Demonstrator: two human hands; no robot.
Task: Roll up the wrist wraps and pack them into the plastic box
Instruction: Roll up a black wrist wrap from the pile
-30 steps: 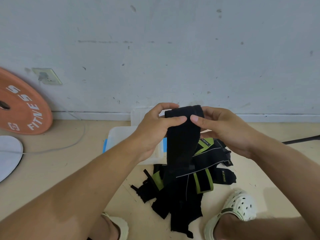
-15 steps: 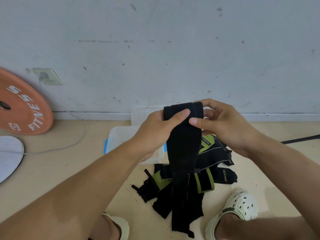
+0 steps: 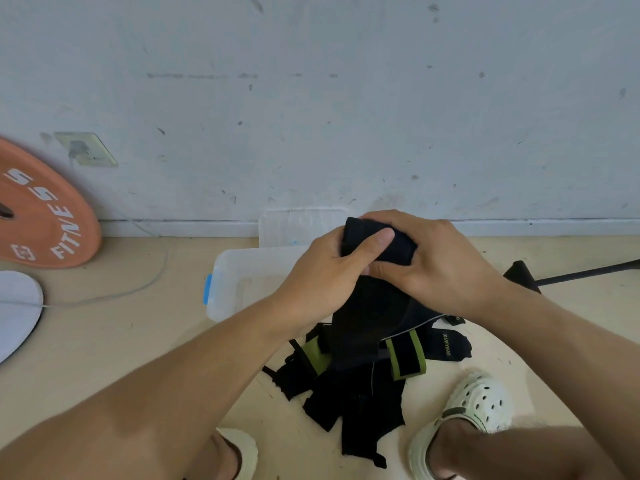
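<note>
While both hands work the black wrist wrap point(image 3: 377, 306) above the plastic box point(image 3: 242, 271), I see left hand point(image 3: 325, 271) and right hand point(image 3: 446, 261) fingers clamped on its rolled top end, thumb point(image 3: 377, 237) pressing the roll. Tail hangs into the pile of loose wraps point(image 3: 363, 386) on the floor, between the feet. My call: keep the tail taut, edges aligned, turns tight; a slack core would likely telescope. Box sits near the wall, open.

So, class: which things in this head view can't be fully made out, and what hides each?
- Plastic box: inside hidden by left hand.
- Wrist wrap: rolled end covered by both hands; right hand.
- Weight plate: cut by left edge.
</note>
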